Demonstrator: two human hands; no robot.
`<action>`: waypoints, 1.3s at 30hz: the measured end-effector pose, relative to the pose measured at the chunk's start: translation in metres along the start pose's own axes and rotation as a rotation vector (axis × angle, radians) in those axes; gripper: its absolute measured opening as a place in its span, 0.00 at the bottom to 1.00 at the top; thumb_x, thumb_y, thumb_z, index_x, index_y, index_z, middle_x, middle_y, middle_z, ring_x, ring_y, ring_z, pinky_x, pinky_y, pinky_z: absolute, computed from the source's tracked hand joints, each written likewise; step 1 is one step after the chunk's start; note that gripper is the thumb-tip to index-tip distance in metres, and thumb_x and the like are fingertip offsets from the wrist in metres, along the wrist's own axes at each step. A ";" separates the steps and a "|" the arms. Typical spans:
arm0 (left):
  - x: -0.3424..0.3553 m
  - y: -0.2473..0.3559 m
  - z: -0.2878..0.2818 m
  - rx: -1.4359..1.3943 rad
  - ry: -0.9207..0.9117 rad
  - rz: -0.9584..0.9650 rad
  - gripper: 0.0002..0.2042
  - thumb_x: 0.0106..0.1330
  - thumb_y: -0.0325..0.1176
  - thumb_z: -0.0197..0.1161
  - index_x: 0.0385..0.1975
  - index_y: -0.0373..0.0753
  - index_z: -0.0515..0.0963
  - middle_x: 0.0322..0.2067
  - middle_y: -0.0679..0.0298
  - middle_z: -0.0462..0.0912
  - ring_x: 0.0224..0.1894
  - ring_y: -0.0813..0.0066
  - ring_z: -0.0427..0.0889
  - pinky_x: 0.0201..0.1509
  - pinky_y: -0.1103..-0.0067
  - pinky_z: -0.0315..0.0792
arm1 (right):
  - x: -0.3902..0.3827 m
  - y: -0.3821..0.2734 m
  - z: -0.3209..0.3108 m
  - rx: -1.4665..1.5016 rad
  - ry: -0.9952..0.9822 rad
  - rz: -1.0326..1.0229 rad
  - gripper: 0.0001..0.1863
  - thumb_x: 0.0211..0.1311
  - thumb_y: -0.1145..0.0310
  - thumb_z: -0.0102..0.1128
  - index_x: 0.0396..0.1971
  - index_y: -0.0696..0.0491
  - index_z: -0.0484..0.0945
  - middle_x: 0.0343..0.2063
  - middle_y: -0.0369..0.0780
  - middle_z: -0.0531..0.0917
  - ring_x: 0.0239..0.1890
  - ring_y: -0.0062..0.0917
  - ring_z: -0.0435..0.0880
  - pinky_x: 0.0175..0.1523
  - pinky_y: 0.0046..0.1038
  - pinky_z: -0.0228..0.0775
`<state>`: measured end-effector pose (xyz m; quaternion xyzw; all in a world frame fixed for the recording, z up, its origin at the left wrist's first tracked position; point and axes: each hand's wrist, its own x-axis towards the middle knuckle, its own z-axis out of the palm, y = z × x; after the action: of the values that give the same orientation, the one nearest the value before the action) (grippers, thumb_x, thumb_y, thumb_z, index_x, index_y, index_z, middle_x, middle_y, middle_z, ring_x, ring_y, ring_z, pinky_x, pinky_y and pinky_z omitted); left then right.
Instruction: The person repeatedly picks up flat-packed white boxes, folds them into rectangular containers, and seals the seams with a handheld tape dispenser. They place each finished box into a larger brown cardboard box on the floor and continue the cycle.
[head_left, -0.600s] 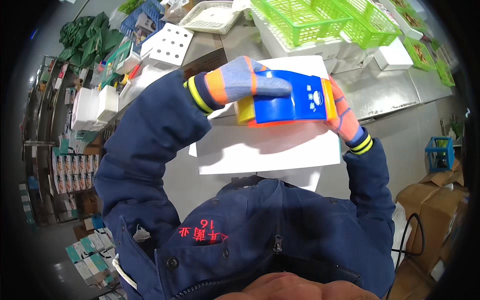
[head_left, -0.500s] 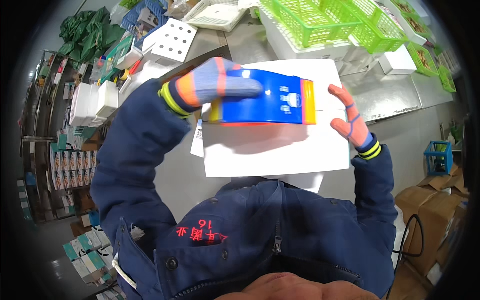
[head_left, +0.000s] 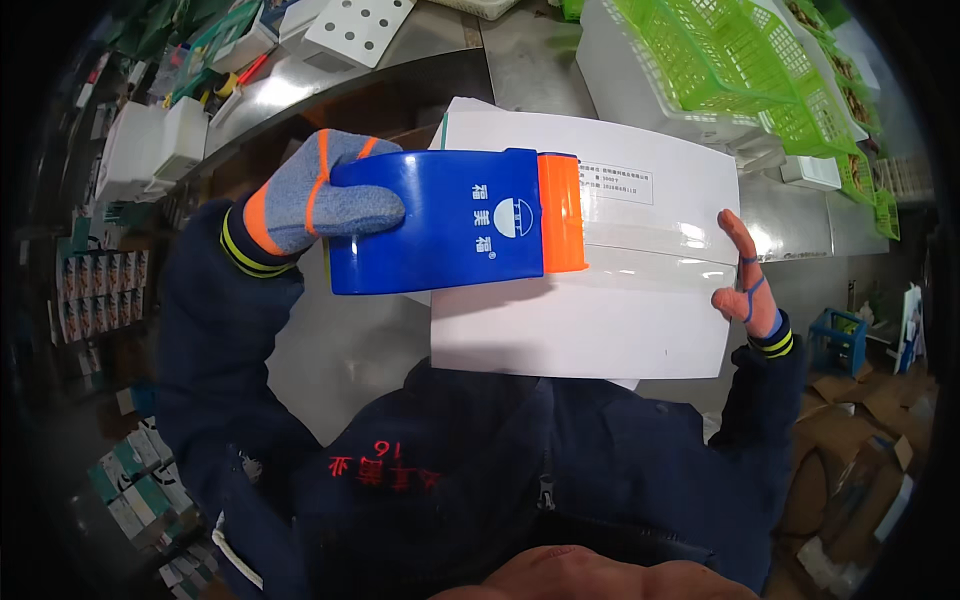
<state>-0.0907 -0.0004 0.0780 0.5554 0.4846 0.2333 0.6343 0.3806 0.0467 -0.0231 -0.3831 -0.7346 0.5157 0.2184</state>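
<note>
My left hand (head_left: 335,195), in a grey glove with orange lines, grips the left end of a blue tape dispenser (head_left: 440,225). Its thumb lies across the broad blue side. The dispenser's orange end (head_left: 562,212) points right, over the top of a white carton (head_left: 590,335). Clear tape runs along the carton's middle seam, and a small printed label (head_left: 615,183) sits behind it. At the carton's right edge is my right hand (head_left: 748,285), in an orange glove with blue lines. Its thumb and a finger are spread apart at that edge; the other fingers are hidden.
Green plastic baskets (head_left: 710,75) rest on white foam boxes (head_left: 635,80) at the far right. A white block with round holes (head_left: 352,28) stands at the far left, near white boxes (head_left: 130,155). A blue crate (head_left: 838,340) and brown cardboard (head_left: 850,430) lie to the right.
The tape dispenser has swung left and looks larger, its broad blue side and orange end now facing up. The head view has shifted. My right hand stays at the carton's right edge.
</note>
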 end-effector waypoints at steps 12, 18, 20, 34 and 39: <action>-0.002 -0.011 -0.018 0.028 -0.007 0.007 0.23 0.44 0.43 0.69 0.34 0.29 0.76 0.28 0.62 0.80 0.29 0.79 0.78 0.36 0.82 0.73 | -0.004 -0.028 0.011 -0.075 -0.048 0.082 0.59 0.37 0.46 0.71 0.64 0.55 0.45 0.65 0.45 0.51 0.67 0.33 0.47 0.67 0.33 0.38; -0.030 -0.040 -0.050 0.096 -0.031 -0.008 0.26 0.39 0.45 0.71 0.33 0.29 0.77 0.31 0.57 0.79 0.32 0.71 0.77 0.37 0.78 0.71 | -0.006 -0.021 0.007 -0.054 -0.036 0.104 0.59 0.37 0.42 0.68 0.64 0.55 0.45 0.65 0.45 0.50 0.67 0.33 0.47 0.67 0.33 0.39; -0.029 -0.049 -0.053 0.095 -0.038 0.042 0.26 0.39 0.47 0.72 0.32 0.30 0.77 0.32 0.56 0.79 0.33 0.70 0.76 0.40 0.75 0.71 | -0.004 -0.020 0.007 -0.069 -0.038 0.105 0.59 0.38 0.38 0.65 0.64 0.56 0.45 0.65 0.45 0.51 0.67 0.33 0.47 0.67 0.33 0.38; -0.055 -0.172 -0.120 -0.347 0.060 0.066 0.23 0.44 0.43 0.70 0.35 0.31 0.76 0.31 0.60 0.81 0.33 0.73 0.81 0.42 0.78 0.75 | -0.011 -0.016 0.012 -0.086 0.063 0.175 0.59 0.38 0.37 0.64 0.65 0.54 0.44 0.66 0.42 0.48 0.68 0.33 0.43 0.68 0.34 0.34; -0.043 -0.252 -0.127 -0.430 0.122 0.020 0.25 0.45 0.46 0.71 0.36 0.32 0.75 0.30 0.61 0.81 0.31 0.76 0.81 0.38 0.80 0.76 | -0.010 -0.018 0.016 -0.087 0.090 0.176 0.59 0.39 0.37 0.63 0.65 0.54 0.43 0.66 0.42 0.47 0.68 0.32 0.43 0.68 0.34 0.33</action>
<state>-0.2810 -0.0444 -0.1306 0.3972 0.4556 0.3706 0.7052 0.3695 0.0261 -0.0110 -0.4780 -0.7092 0.4829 0.1882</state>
